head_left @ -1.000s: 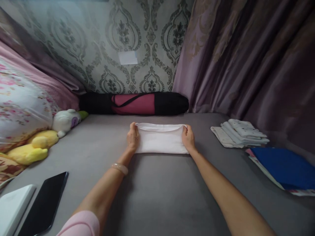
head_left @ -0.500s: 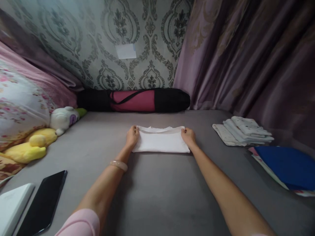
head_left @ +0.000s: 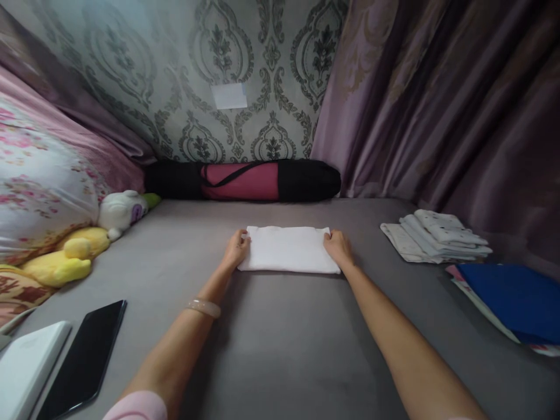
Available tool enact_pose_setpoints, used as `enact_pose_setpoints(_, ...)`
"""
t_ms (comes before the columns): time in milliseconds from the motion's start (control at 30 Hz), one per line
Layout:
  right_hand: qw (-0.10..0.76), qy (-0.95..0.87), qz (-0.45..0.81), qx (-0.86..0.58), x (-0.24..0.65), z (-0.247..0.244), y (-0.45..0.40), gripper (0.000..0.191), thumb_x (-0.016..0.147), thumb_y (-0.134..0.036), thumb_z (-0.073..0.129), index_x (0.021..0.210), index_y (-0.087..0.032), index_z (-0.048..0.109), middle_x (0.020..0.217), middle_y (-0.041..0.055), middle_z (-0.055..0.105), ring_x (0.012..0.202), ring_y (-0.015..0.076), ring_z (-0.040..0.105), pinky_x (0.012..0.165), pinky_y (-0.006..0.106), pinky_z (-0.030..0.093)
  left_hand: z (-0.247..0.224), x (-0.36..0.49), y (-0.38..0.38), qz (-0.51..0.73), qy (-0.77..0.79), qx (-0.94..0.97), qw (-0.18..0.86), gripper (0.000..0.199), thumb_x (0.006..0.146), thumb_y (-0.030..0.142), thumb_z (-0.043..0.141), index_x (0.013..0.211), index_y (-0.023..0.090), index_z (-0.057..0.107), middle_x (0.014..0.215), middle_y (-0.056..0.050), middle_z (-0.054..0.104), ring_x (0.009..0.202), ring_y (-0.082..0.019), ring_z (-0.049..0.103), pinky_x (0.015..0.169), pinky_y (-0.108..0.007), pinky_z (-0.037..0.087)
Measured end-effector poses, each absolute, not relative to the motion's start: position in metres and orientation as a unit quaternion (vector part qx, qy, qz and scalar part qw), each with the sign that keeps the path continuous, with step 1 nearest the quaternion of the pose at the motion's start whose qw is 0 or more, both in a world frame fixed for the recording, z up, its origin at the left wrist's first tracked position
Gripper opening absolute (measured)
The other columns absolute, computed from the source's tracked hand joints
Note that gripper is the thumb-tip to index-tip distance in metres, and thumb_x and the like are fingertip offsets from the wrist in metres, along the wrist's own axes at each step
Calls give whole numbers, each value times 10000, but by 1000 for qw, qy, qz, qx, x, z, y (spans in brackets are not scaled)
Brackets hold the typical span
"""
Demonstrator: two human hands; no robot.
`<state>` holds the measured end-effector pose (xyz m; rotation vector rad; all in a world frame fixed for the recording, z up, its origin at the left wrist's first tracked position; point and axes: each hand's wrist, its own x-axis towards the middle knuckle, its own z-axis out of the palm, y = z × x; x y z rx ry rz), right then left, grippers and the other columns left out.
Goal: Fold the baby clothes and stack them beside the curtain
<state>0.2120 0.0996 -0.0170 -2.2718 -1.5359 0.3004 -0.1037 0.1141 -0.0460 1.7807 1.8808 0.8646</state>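
A white cloth (head_left: pixel 286 249), folded into a flat rectangle, lies on the grey bed sheet (head_left: pixel 280 338). My left hand (head_left: pixel 237 247) pinches its far left corner between thumb and fingers. At the far right corner, my right hand (head_left: pixel 338 245) has its fingers closed on the cloth edge. A pale bangle (head_left: pixel 203 308) circles my left wrist.
Folded patterned cloths (head_left: pixel 437 236) and a blue folded cloth (head_left: pixel 511 300) lie at right. A black and red bag (head_left: pixel 240 181) runs along the wall. Left are plush toys (head_left: pixel 120 211), a black phone (head_left: pixel 85 359) and a white box (head_left: pixel 32 367).
The far edge of the cloth, which showed a gap and loose layers, now lies flat and even. Both hands stay at its corners. The view has shifted slightly left.
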Motion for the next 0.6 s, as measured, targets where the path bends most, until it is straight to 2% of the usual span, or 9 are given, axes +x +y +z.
enact_pose_setpoints(67,173,-547,94,-813,210,-12,96,334,918,-292,410,1061,-112,652,951,214,690,895,314,672,738,395,484,-44,-104,109,284,667,671,153,307,906,263,426,1169,145,534,793,-54,623,783,-189,602,747,-307,476)
enact_pose_setpoints(133,165,-554,54,-814,205,-6,92,335,913,-222,387,1113,-81,616,990,237,670,923,322,660,767,410,479,-37,-101,102,248,672,693,82,321,922,262,408,1195,133,518,966,-124,627,872,-222,611,783,-341,479)
enact_pose_setpoints(200,170,-576,-4,-799,194,-1,89,371,898,-124,332,1166,-52,577,1089,266,629,1015,333,623,834,428,455,-28,-93,95,212,676,706,9,327,923,247,399,1193,107,519,1145,-200,569,971,-271,598,822,-387,475)
enact_pose_setpoints(267,179,-636,-35,-749,175,2,88,432,892,-72,272,1226,-47,544,1210,269,574,1146,330,551,934,441,401,-21,-76,91,191,653,732,-29,319,916,208,387,1178,93,526,1228,-230,526,1058,-304,568,880,-421,457)
enact_pose_setpoints(367,169,-764,1,-623,136,-2,86,466,926,-123,260,1332,-70,484,1383,204,487,1329,294,385,1091,440,255,-18,-44,92,198,581,789,-13,350,895,137,377,1219,89,499,1252,-220,536,1186,-299,505,993,-434,398)
enact_pose_setpoints(467,123,-826,47,-548,105,-14,85,529,911,-177,346,1426,-59,379,1506,156,352,1423,276,222,1155,452,120,-28,-21,96,209,578,789,19,407,897,114,351,1289,47,436,1298,-244,521,1279,-302,438,1058,-460,337)
enact_pose_setpoints(600,116,-814,90,-562,95,-29,85,540,938,-200,262,1456,-74,347,1534,127,304,1432,260,210,1154,472,123,-45,-17,98,195,599,776,44,421,934,149,293,1321,43,418,1356,-241,492,1305,-293,425,1069,-462,327)
